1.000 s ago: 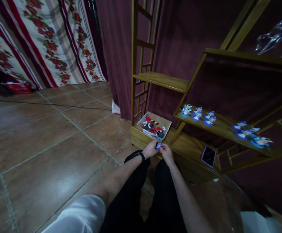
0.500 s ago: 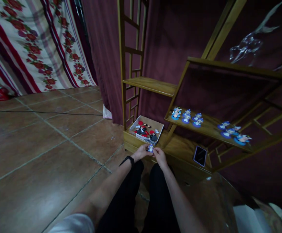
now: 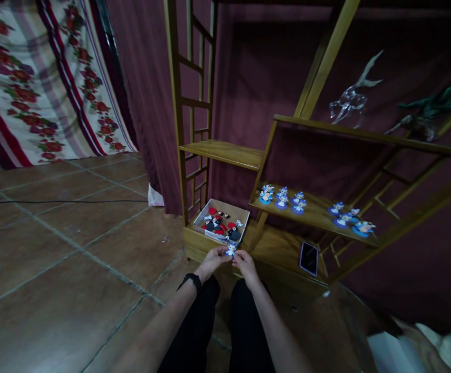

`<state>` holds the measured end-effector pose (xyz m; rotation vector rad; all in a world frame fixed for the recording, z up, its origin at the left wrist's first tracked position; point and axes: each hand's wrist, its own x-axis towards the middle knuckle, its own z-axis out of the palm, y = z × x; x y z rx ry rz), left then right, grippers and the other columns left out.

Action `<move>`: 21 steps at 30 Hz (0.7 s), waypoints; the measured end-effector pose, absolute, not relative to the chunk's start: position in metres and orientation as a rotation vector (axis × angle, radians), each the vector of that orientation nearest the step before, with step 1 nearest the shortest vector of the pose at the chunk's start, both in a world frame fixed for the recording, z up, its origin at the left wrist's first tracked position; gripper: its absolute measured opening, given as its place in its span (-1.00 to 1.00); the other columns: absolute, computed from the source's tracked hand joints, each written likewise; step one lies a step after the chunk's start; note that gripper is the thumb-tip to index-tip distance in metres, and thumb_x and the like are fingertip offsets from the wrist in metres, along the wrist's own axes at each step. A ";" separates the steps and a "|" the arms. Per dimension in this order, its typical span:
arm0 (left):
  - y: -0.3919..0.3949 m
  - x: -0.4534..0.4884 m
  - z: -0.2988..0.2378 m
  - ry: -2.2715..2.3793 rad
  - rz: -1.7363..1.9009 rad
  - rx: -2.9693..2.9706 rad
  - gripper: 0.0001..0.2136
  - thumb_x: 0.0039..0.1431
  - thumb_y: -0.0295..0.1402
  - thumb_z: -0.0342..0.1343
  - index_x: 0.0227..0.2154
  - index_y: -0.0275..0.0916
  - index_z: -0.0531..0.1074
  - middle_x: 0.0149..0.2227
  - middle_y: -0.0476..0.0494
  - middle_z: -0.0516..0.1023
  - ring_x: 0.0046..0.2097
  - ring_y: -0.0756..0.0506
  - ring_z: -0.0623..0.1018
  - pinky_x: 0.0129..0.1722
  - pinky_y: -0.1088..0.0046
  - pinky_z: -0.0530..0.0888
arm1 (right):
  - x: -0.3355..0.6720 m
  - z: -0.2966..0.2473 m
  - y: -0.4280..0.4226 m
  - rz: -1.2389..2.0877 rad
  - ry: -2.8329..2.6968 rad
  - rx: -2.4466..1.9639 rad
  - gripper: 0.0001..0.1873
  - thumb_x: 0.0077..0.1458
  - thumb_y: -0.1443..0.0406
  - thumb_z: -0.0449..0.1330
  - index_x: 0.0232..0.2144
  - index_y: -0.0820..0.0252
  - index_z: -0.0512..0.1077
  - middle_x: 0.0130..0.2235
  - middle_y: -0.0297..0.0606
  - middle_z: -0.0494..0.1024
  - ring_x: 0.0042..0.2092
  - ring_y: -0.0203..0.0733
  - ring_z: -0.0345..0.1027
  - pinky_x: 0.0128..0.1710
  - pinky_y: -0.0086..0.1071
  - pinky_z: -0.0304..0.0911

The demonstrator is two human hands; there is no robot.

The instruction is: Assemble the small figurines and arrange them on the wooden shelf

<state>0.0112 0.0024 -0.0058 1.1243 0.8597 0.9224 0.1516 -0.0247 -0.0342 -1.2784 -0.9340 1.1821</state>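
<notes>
Between my two hands is a small white and purple figurine (image 3: pixel 231 249), held upright just in front of the box. My left hand (image 3: pixel 212 261) grips it from the left side, and a dark band circles that wrist. The fingers of my right hand (image 3: pixel 245 263) pinch it at its lower right. Right behind them a shallow cardboard box (image 3: pixel 199 224) holds several red, black and white figurine pieces (image 3: pixel 217 224). On the slanted-looking middle shelf (image 3: pixel 314 211) stand several similar figurines (image 3: pixel 282 199) on round purple or blue bases.
A phone (image 3: pixel 309 258) lies on the bottom board of the wooden shelf unit. Higher up stand a clear glass animal figure (image 3: pixel 349 103) and a dark green ornament (image 3: pixel 429 111). A cable (image 3: pixel 62 201) runs over the tiled floor. A white box (image 3: pixel 390 349) sits at lower right.
My view has turned slightly right and up, so the shelf appears further left and lower. Both hands still hold the figurine in front of the box.
</notes>
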 end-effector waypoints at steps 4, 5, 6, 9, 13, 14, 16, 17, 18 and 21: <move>0.001 0.012 -0.004 0.861 0.943 1.089 -0.63 -0.33 -0.38 0.33 -0.33 -0.34 0.49 -0.36 -0.16 0.56 -0.32 -0.07 0.50 -0.23 0.41 0.37 | 0.150 -0.026 -0.028 1.212 -0.880 -1.230 -0.66 -0.27 0.09 0.26 -0.44 0.19 0.43 -0.43 -0.32 0.48 -0.41 -0.29 0.36 -0.40 -0.40 0.29; 0.001 0.013 -0.003 0.876 0.964 1.078 -0.64 -0.33 -0.38 0.33 -0.34 -0.34 0.49 -0.36 -0.16 0.56 -0.33 -0.06 0.50 -0.24 0.42 0.37 | 0.150 -0.024 -0.029 1.209 -0.870 -1.227 -0.67 -0.27 0.09 0.26 -0.45 0.19 0.43 -0.43 -0.33 0.48 -0.41 -0.29 0.35 -0.39 -0.40 0.29; 0.000 0.013 -0.003 0.889 0.980 1.069 -0.64 -0.34 -0.38 0.33 -0.35 -0.34 0.49 -0.36 -0.16 0.56 -0.34 -0.06 0.50 -0.25 0.43 0.37 | 0.149 -0.022 -0.029 1.201 -0.863 -1.229 -0.68 -0.27 0.10 0.26 -0.45 0.19 0.43 -0.43 -0.33 0.47 -0.41 -0.29 0.35 -0.39 -0.40 0.28; -0.002 0.014 -0.002 0.896 0.976 1.068 -0.65 -0.33 -0.38 0.33 -0.35 -0.34 0.49 -0.38 -0.15 0.56 -0.38 -0.04 0.49 -0.30 0.46 0.37 | 0.149 -0.020 -0.029 1.157 -0.862 -1.252 -0.73 -0.27 0.13 0.25 -0.49 0.19 0.44 -0.45 -0.34 0.47 -0.40 -0.27 0.34 -0.38 -0.40 0.26; -0.004 0.013 0.001 0.881 0.927 1.067 -0.65 -0.28 -0.37 0.31 -0.31 -0.34 0.51 -0.37 -0.16 0.56 -0.37 -0.04 0.49 -0.31 0.47 0.37 | 0.149 -0.017 -0.031 1.130 -0.881 -1.259 -0.77 -0.25 0.15 0.23 -0.51 0.18 0.44 -0.48 -0.34 0.47 -0.39 -0.24 0.33 -0.40 -0.40 0.23; -0.004 0.013 0.002 0.867 0.912 1.056 -0.65 -0.27 -0.37 0.30 -0.31 -0.33 0.51 -0.36 -0.17 0.57 -0.35 -0.04 0.50 -0.30 0.48 0.37 | 0.150 -0.017 -0.031 1.132 -0.886 -1.252 -0.78 -0.24 0.15 0.22 -0.51 0.17 0.44 -0.48 -0.34 0.47 -0.39 -0.24 0.33 -0.40 -0.40 0.22; -0.005 0.013 0.003 0.834 0.883 1.034 -0.67 -0.25 -0.36 0.30 -0.31 -0.33 0.52 -0.34 -0.18 0.57 -0.33 -0.04 0.50 -0.28 0.49 0.37 | 0.151 -0.016 -0.032 1.135 -0.893 -1.240 -0.79 -0.23 0.16 0.21 -0.50 0.17 0.43 -0.47 -0.34 0.47 -0.40 -0.24 0.33 -0.41 -0.41 0.21; -0.006 0.013 0.004 0.820 0.873 1.023 -0.67 -0.25 -0.36 0.30 -0.31 -0.33 0.52 -0.34 -0.18 0.57 -0.32 -0.05 0.51 -0.27 0.49 0.37 | 0.152 -0.016 -0.033 1.135 -0.895 -1.237 -0.79 -0.23 0.17 0.21 -0.50 0.17 0.43 -0.47 -0.34 0.47 -0.40 -0.25 0.32 -0.41 -0.41 0.21; -0.006 0.013 0.004 0.807 0.864 1.014 -0.67 -0.24 -0.36 0.30 -0.31 -0.33 0.53 -0.34 -0.19 0.57 -0.31 -0.05 0.51 -0.26 0.49 0.38 | 0.153 -0.016 -0.034 1.136 -0.898 -1.235 -0.80 -0.22 0.18 0.21 -0.50 0.17 0.43 -0.47 -0.34 0.47 -0.40 -0.26 0.32 -0.40 -0.41 0.21; -0.007 0.014 0.004 0.773 0.845 1.004 -0.68 -0.22 -0.35 0.29 -0.31 -0.34 0.53 -0.31 -0.22 0.56 -0.30 -0.05 0.51 -0.24 0.49 0.38 | 0.155 -0.016 -0.035 1.154 -0.920 -1.220 -0.81 -0.22 0.20 0.20 -0.49 0.16 0.42 -0.44 -0.35 0.48 -0.39 -0.27 0.32 -0.39 -0.42 0.20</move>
